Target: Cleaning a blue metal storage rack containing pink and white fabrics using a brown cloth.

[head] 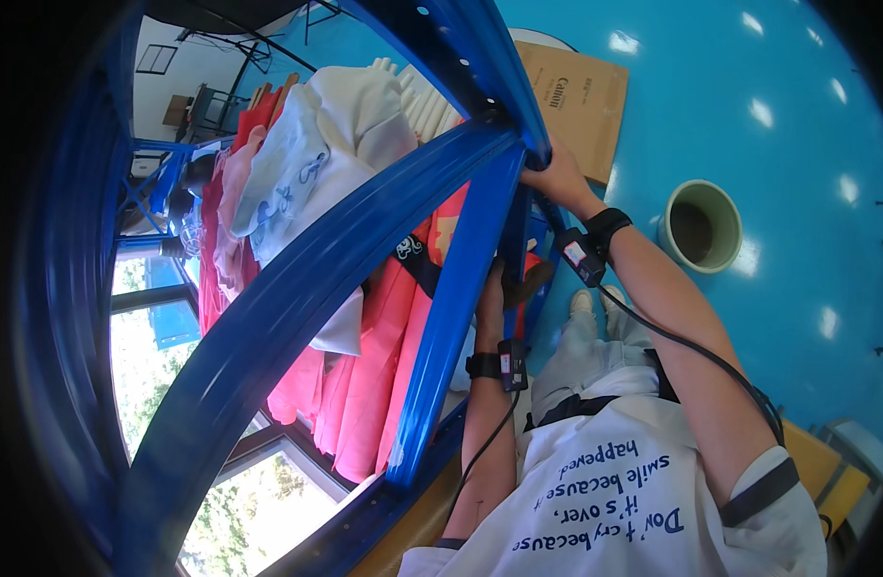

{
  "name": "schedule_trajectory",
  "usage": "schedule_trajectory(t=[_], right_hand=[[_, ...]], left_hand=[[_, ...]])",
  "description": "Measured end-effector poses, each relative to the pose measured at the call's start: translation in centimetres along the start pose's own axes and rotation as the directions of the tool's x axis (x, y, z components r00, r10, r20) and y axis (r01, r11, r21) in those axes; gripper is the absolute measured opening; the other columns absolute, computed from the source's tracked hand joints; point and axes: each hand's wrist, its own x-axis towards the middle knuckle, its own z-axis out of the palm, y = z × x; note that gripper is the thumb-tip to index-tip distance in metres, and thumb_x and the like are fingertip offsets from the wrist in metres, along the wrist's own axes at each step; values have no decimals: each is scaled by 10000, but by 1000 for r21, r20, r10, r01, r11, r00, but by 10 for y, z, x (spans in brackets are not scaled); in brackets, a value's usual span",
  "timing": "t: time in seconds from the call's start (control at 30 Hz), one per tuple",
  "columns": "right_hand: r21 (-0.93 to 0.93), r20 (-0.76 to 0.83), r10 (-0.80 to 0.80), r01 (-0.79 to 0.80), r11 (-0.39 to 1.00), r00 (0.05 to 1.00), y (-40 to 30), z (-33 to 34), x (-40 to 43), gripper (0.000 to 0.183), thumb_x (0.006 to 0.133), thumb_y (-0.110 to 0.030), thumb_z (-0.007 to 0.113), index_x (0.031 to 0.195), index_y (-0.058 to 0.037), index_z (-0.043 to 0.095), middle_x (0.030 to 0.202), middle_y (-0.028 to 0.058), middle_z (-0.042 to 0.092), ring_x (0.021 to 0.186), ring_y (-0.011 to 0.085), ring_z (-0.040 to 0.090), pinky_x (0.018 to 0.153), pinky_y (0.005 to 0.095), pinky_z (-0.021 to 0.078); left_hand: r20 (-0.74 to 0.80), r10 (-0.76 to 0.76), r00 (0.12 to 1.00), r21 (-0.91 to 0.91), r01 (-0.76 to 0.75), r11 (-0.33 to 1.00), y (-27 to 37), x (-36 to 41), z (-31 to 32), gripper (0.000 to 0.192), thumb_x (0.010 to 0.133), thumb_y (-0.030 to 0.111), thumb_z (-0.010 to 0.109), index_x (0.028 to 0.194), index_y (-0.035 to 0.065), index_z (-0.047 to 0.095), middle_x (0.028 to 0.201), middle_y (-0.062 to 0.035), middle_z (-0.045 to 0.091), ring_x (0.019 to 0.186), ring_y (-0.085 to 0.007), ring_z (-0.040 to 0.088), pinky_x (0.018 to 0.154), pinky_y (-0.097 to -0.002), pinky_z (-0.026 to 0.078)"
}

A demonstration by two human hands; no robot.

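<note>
My right hand [562, 179] is wrapped around the edge of a blue metal rack post [517, 86], close to where the diagonal braces meet it. Lower and to the left, my left hand [490, 292] reaches in behind a blue metal brace [445, 324]. Its fingers are hidden, so what they touch cannot be seen. Near it are a dark brown item [531, 283] and a black cloth [416, 263] with a white print. Rolls of pink fabric [376, 368] lie inside the rack, below white fabric [362, 115] and a pale blue embroidered cloth [290, 187].
A long blue brace [268, 288] crosses in front of the fabrics. On the blue floor stand a cardboard box [578, 101] and a pale round bin [701, 225]. Windows [268, 512] lie beyond the rack. Black cables [679, 335] run from devices on both wrists.
</note>
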Motion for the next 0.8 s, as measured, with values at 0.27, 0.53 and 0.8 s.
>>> schedule_trajectory(t=[0.27,0.53,0.8], right_hand=[[2,6,-17,17,1000,1000,4,-1,1,591,638,-215,773,1152,-26,551,1031,121,606,957,219,586,865,328,447],[10,0,-8,8,1000,1000,1,-1,0,611,629,-221,775,1160,-23,545,1042,125,605,977,223,586,876,331,444],[-10,-3,-13,13,1000,1000,1,1,1,611,629,-214,771,1164,-23,543,1048,120,604,981,215,583,876,330,445]], left_hand=[[19,-95,995,60,94,994,9,1,-4,407,835,277,673,1056,-61,629,987,-99,648,878,-174,598,793,-278,443],[70,-122,990,-95,129,987,-3,7,-12,351,816,252,702,1011,-35,650,929,-76,657,798,-169,615,731,-277,460],[-5,-42,999,113,42,993,-17,13,-4,285,838,245,676,926,-25,651,859,-47,630,754,-127,560,685,-270,426]])
